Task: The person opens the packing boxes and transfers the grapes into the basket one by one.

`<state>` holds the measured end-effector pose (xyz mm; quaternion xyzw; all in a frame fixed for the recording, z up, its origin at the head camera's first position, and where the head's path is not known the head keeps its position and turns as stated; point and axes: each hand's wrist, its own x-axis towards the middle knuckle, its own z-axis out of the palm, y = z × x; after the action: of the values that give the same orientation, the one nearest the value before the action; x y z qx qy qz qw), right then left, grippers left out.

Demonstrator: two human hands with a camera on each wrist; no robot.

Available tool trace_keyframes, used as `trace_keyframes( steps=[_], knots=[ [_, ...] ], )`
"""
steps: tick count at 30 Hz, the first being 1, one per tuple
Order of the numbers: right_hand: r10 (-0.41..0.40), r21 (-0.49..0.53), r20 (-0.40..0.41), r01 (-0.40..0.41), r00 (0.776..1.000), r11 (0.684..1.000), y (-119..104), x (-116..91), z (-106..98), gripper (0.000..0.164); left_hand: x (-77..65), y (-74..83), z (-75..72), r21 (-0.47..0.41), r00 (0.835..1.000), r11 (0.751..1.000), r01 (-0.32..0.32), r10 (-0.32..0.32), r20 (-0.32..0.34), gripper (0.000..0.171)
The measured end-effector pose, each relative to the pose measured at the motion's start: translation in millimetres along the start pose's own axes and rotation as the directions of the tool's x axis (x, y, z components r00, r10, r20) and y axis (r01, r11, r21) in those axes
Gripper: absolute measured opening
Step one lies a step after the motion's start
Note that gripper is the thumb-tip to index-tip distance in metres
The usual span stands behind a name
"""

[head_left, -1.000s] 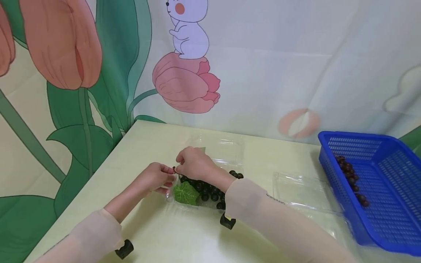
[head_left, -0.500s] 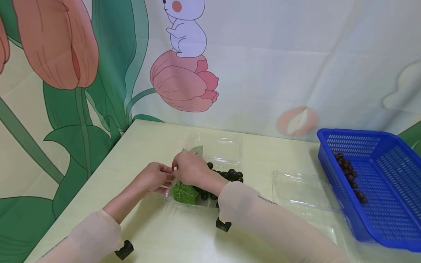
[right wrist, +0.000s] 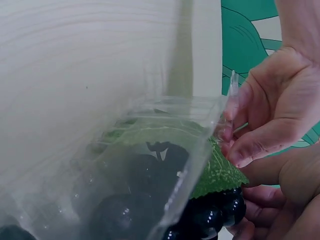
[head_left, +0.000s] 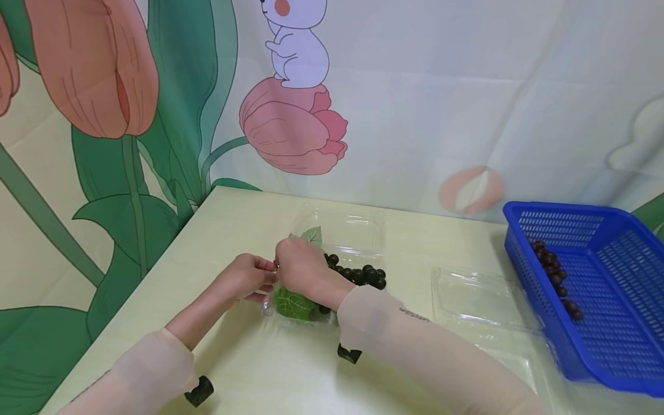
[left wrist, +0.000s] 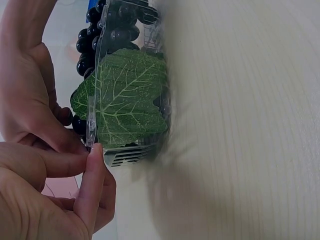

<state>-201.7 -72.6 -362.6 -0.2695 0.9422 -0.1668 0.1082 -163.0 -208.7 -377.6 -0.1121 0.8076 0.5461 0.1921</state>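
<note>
My left hand [head_left: 249, 279] pinches the corner rim of a clear plastic clamshell [right wrist: 205, 130] between thumb and fingers. Right up against it, my right hand [head_left: 301, 265] is curled at the stem end of a bunch of black grapes [head_left: 363, 275], its fingertips beside the left ones. The grapes lie in the clamshell with part of the bunch above the rim. A green leaf [left wrist: 127, 95] presses against the clear wall from inside, and a second leaf [head_left: 313, 235] sticks up behind the right hand. The stem is mostly hidden by the fingers.
The clamshell's raised lid [head_left: 344, 227] lies open behind the grapes. Another clear clamshell [head_left: 482, 300] sits to the right on the pale table [head_left: 270, 374]. Beyond it stands a blue plastic basket [head_left: 617, 288] holding red grapes [head_left: 552, 271]. A tulip-print cloth [head_left: 415, 115] hangs behind.
The right hand has turned and lowered to the stem at the left fingertips, uncovering more grapes and the back leaf. The left hand stays at the clamshell's corner.
</note>
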Motion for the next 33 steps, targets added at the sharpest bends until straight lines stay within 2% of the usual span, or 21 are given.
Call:
trace_keyframes(
  steps=[3, 7, 13, 21, 28, 33],
  knots=[
    [-0.004, -0.046, -0.017, 0.003, 1.0, 0.999, -1.5, 0.3, 1.0, 0.037, -0.1, 0.7, 0.0, 0.003, 1.0, 1.0, 0.003, -0.003, 0.003, 0.015],
    [-0.018, -0.096, -0.04, 0.014, 0.999, 0.995, -1.9, 0.7, 2.5, 0.039, 0.0, 1.4, -0.5, 0.011, 1.0, 1.0, -0.003, 0.003, 0.006, 0.015],
    [-0.032, -0.121, -0.043, 0.026, 0.999, 0.992, -1.4, 1.8, 2.7, 0.037, -0.4, 2.1, -0.8, 0.011, 1.0, 1.0, 0.003, -0.003, 0.008, 0.02],
    [-0.006, -0.134, -0.033, 0.002, 0.999, 0.991, 1.5, 5.1, 4.3, 0.037, 0.6, 1.9, 0.8, -0.004, 1.0, 1.0, 0.022, -0.022, 0.007, 0.018],
    [-0.006, -0.08, -0.001, 0.006, 1.0, 0.997, 6.9, 6.1, 4.1, 0.032, 0.0, 0.9, -1.4, -0.008, 0.999, 1.0, 0.017, -0.016, 0.028, 0.02],
    [-0.056, 0.004, -0.033, 0.056, 0.998, 0.998, 13.0, 4.8, 2.6, 0.017, 1.4, -1.0, -2.1, -0.006, 0.999, 1.0, 0.018, -0.018, 0.033, 0.025]
  ],
)
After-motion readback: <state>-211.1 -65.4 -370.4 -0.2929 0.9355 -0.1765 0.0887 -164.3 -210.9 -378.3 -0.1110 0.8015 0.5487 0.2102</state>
